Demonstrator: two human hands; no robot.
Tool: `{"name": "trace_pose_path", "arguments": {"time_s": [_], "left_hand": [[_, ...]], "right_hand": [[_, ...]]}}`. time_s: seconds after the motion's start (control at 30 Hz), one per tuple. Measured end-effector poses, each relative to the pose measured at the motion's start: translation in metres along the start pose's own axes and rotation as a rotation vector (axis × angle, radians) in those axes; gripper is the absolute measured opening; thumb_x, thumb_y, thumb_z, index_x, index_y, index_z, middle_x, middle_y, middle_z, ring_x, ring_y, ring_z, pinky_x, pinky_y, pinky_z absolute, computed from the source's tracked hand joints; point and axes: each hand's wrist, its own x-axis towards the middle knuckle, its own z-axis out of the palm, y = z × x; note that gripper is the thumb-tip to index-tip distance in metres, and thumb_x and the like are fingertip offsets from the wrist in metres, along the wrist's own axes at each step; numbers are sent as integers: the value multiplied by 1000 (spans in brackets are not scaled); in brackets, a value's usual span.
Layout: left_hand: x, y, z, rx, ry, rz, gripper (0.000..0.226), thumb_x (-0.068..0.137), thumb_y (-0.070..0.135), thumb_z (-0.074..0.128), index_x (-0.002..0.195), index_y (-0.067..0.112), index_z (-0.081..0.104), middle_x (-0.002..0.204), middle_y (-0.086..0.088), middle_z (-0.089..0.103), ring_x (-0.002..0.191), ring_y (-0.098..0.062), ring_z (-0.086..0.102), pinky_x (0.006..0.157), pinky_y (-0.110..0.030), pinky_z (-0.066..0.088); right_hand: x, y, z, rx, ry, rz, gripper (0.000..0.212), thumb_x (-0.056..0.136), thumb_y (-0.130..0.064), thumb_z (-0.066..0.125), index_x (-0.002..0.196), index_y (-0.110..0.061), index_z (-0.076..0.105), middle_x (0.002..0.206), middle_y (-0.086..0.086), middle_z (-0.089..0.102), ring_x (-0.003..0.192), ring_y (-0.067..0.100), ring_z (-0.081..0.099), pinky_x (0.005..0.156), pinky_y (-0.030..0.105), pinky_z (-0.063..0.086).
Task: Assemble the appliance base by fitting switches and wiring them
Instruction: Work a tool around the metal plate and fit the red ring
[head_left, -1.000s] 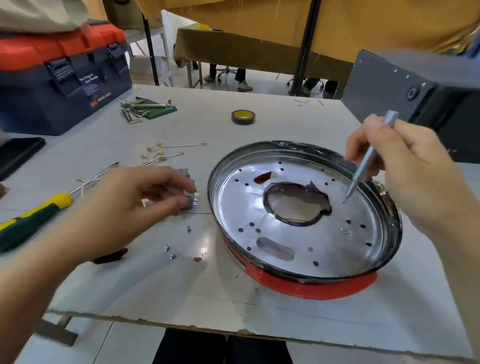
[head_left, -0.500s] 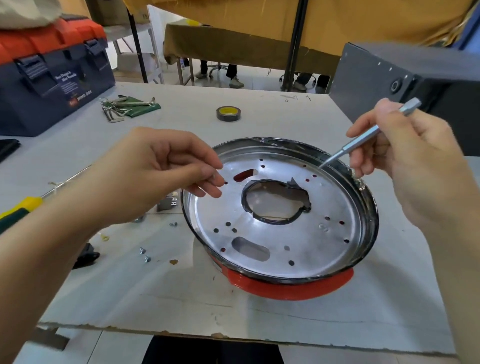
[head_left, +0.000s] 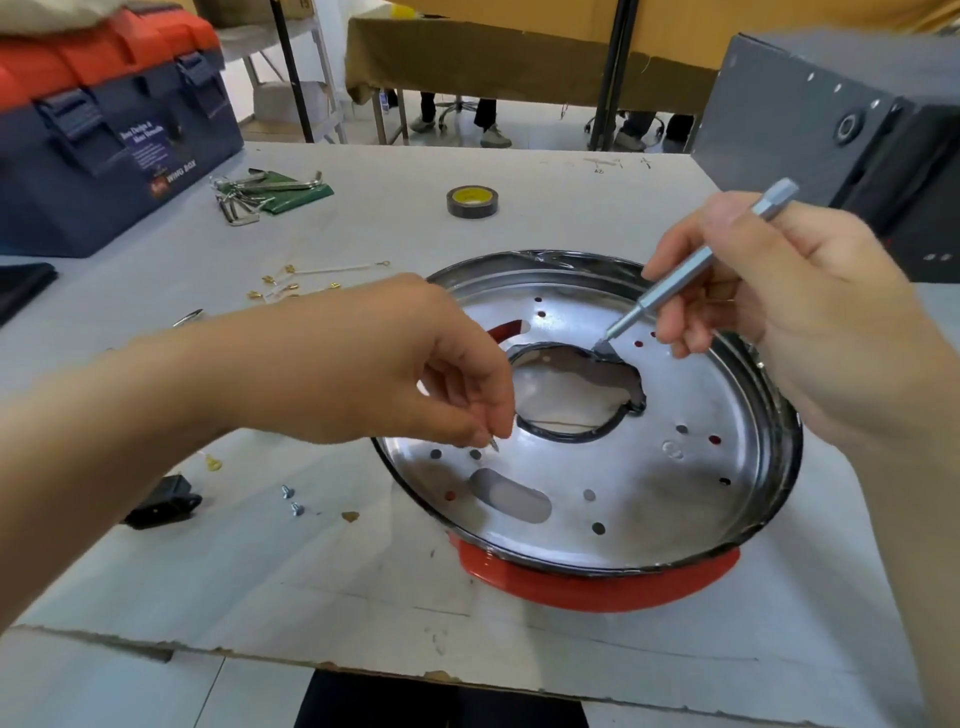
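Left grip (head_left: 415, 374) pinches a screw (head_left: 492, 444) over the base (head_left: 649, 493); right grip (head_left: 779, 291) holds a screwdriver (head_left: 691, 270) — tip inside.

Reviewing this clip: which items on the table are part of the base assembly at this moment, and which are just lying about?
In use:
- appliance base
- small screw pinched by the left hand
- silver screwdriver held in the right hand
- spare screws, wire leads, black switch part

Lying about:
- toolbox
- hex keys
- tape roll
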Motion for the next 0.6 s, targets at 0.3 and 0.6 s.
{"name": "trace_pose_path", "arguments": {"time_s": [0.3, 0.6], "left_hand": [[10, -2, -7, 151, -356, -46, 7, 83, 24, 70, 85, 30, 73, 81, 17, 69, 81, -3, 62, 79, -21, 44], [15, -4, -9, 150, -427, -16, 7, 82, 25, 71, 83, 32, 73, 77, 16, 68, 77, -6, 61, 82, -31, 44]], "right_hand": [[2, 9, -1, 19, -23, -8, 38, 96, -30, 41, 70, -20, 68, 57, 6, 63, 50, 12, 55, 51, 22, 49], [4, 14, -1, 11, -42, -17, 39, 97, -31, 41, 71, -21, 69, 58, 7, 63, 49, 12, 54, 52, 22, 49]]}}
